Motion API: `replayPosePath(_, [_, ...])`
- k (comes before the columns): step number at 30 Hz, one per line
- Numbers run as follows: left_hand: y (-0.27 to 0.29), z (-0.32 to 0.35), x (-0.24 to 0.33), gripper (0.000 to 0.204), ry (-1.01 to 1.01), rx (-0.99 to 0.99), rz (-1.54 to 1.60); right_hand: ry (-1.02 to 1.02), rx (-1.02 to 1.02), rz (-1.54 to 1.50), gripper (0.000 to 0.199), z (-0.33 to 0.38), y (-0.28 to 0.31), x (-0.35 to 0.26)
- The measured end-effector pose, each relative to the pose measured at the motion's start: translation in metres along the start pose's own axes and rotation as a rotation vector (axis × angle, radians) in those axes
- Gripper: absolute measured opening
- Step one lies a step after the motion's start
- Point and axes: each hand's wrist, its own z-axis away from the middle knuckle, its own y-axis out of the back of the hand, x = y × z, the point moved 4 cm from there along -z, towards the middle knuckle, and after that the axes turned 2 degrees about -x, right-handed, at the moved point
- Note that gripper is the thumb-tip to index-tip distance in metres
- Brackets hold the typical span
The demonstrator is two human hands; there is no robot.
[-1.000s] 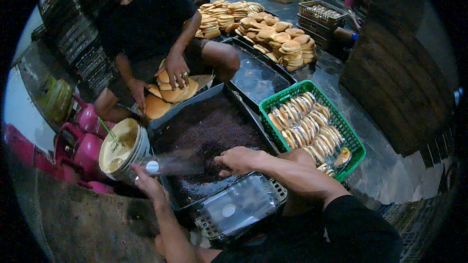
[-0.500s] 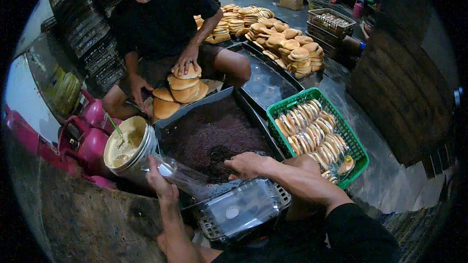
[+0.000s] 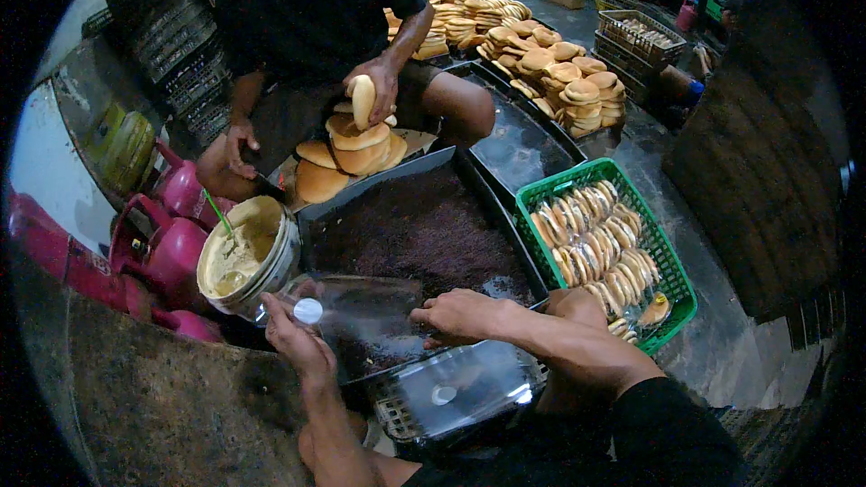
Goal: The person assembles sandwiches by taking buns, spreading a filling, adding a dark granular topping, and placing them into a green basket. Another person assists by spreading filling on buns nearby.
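My left hand (image 3: pixel 299 341) grips one end of a clear plastic bag (image 3: pixel 374 302) bearing a round white label. The bag stretches sideways above the near part of a metal tray (image 3: pixel 519 257) of dark brown sprinkles (image 3: pixel 410 216). My right hand (image 3: pixel 465 316) is at the bag's other end, its fingers curled against the plastic; the fingertips are partly hidden. Just below lies a stack of similar clear bags (image 3: pixel 460 388) on a black plastic crate (image 3: pixel 397 419). Beyond the tray, a co-worker's hand (image 3: pixel 377 90) holds a bun (image 3: pixel 363 101) on edge over several flat round buns (image 3: pixel 356 140).
A bucket of pale cream (image 3: pixel 236 284) with a green-handled tool stands left, beside pink gas cylinders (image 3: pixel 176 257). At right, a green basket (image 3: pixel 681 293) holds rows of wrapped buns (image 3: pixel 600 243). Farther back are a black tray (image 3: pixel 523 149) and heaped buns (image 3: pixel 559 72).
My right hand has come up from the sprinkles to the bag's end, and the bag now lies more level. The co-worker has lifted a bun on edge. The whole view has shifted slightly.
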Motion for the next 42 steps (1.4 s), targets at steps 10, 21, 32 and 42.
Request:
replayPosePath(10, [0.018,-0.021,-0.007,0.042,-0.050,0.016,-0.096,-0.090,-0.001,-0.054,0.052,0.007,0.035,-0.010])
replayPosePath(21, [0.024,-0.016,-0.028,0.044,0.158,-0.127,-0.168,-0.183,-0.089,-0.075,0.057,0.028,0.001,0.015])
replayPosePath(32, [-0.011,0.002,-0.019,0.040,0.132,-0.177,-0.027,-0.146,-0.057,-0.052,0.054,0.023,0.009,0.012])
replayPosePath(42, [0.010,-0.002,-0.039,0.037,0.263,-0.148,0.063,0.012,0.026,-0.003,0.037,0.015,0.002,0.001])
